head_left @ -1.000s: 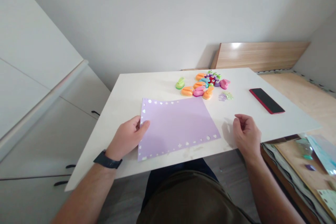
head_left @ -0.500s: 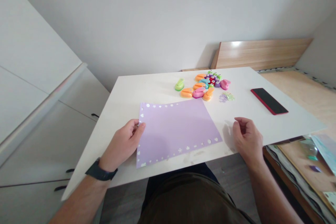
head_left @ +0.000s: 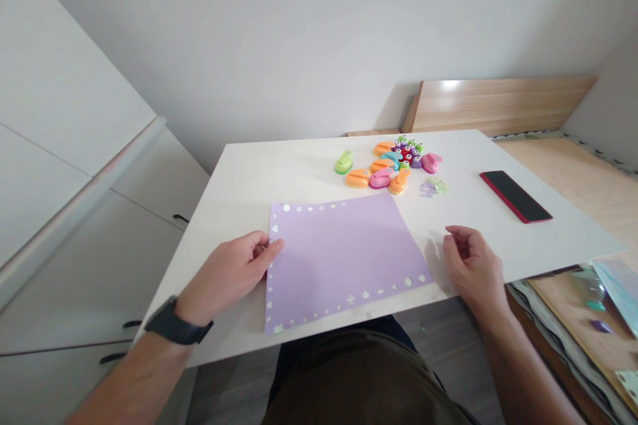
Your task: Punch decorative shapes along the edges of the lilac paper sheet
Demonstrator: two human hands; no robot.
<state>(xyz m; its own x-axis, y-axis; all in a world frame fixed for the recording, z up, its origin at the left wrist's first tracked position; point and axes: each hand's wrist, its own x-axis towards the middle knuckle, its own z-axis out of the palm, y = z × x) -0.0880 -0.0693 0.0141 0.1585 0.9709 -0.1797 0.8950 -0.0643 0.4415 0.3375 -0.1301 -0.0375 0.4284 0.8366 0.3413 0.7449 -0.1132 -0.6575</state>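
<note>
A sheet of purple paper [head_left: 343, 252] lies on the white table near its front edge. Small shapes such as hearts, flowers and circles are punched along its left, front and part of its far edge. My left hand [head_left: 244, 264] pinches the paper's left edge between thumb and fingers. To the right of the sheet, my right hand [head_left: 473, 269] hovers by the table's front edge, fingers loosely curled and apart from the thumb, with nothing in it. Several craft punches in orange, pink, blue and green, such as a pink punch [head_left: 381, 178], stand beyond the paper.
A cluster of small purple, red and green punches [head_left: 407, 153] stands at the back. Punched-out paper bits [head_left: 435, 186] lie in a small heap nearby. A dark tablet with red sides [head_left: 516, 196] rests at the right. White cabinets [head_left: 124, 239] flank the table's left side.
The paper has shifted slightly toward me and to the right, with my left hand still on its left edge. My right hand has barely moved.
</note>
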